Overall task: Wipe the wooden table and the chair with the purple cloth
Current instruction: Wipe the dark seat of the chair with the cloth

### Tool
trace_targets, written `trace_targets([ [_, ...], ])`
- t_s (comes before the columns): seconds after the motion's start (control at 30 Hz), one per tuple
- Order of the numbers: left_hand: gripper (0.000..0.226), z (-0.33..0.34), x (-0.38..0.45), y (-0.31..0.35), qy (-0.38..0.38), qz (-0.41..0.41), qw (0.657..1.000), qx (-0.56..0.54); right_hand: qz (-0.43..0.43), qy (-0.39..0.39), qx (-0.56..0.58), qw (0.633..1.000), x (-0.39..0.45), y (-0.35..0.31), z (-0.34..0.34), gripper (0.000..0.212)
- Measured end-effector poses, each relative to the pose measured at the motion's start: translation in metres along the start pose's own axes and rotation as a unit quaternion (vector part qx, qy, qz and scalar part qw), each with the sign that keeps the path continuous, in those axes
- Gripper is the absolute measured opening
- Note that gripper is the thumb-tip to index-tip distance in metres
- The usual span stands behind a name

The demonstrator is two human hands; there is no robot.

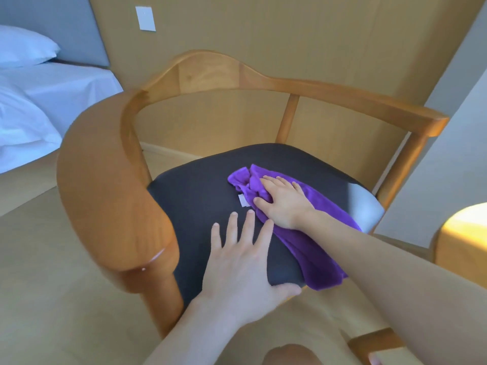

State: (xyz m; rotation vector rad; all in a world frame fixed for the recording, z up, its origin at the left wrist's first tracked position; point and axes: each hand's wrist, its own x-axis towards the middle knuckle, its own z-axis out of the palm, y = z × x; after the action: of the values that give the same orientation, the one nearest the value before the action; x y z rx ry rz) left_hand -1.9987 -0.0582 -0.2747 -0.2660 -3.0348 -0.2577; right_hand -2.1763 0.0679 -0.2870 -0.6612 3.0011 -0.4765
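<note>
A wooden chair [110, 185] with a curved back rail and a dark cushioned seat [195, 196] fills the view. The purple cloth [311, 248] lies stretched across the right half of the seat, with a small white tag at its left edge. My right hand [283, 204] presses flat on the cloth's far end, fingers bunching the fabric. My left hand [239, 262] rests flat on the bare seat near its front edge, fingers spread, holding nothing. A rounded edge of the wooden table [463, 238] shows at the right.
A bed with white sheets [39, 106] and a pillow [23, 48] stands at the left. A wood-panelled wall [290, 38] with a white switch plate [145, 18] is behind the chair. Another wooden piece [374, 341] sits at the bottom right.
</note>
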Motion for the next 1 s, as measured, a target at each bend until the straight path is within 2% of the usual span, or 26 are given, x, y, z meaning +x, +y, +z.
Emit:
trace_targets([
  [0.07,0.132,0.008,-0.002,-0.002,-0.070,-0.011,0.997,-0.003,0.000,0.004,0.012,1.000,-0.003,-0.002,0.000,0.063],
  [0.13,0.143,0.013,-0.002,-0.009,-0.098,-0.015,0.995,0.021,0.001,0.008,0.019,1.000,0.001,-0.004,-0.006,0.058],
  [0.27,0.133,0.016,-0.001,-0.017,-0.074,0.000,0.995,0.065,-0.034,0.022,0.044,0.998,0.006,-0.006,-0.013,0.019],
  [0.4,0.125,0.018,-0.005,-0.030,-0.069,0.018,0.994,0.080,-0.033,0.038,0.071,0.996,0.008,-0.011,-0.013,0.027],
  [0.57,0.122,0.009,-0.010,-0.091,-0.036,0.055,0.996,0.068,-0.062,0.049,0.064,0.995,0.013,-0.030,0.004,0.029],
  [0.67,0.124,0.003,-0.009,-0.130,-0.044,0.069,0.995,0.049,-0.023,0.021,0.025,0.999,0.024,-0.053,0.018,0.059],
  [0.73,0.125,-0.001,-0.006,-0.159,-0.050,0.074,0.995,0.037,-0.003,0.011,0.003,1.000,0.037,-0.072,0.025,0.069],
  [0.9,0.135,-0.022,0.003,-0.219,-0.096,0.033,0.995,-0.016,0.016,0.023,0.028,0.999,0.065,-0.114,0.043,0.059],
  [1.0,0.114,-0.031,0.017,-0.232,-0.107,-0.035,0.984,-0.139,0.009,0.041,0.049,0.998,0.074,-0.129,0.047,0.050],
])
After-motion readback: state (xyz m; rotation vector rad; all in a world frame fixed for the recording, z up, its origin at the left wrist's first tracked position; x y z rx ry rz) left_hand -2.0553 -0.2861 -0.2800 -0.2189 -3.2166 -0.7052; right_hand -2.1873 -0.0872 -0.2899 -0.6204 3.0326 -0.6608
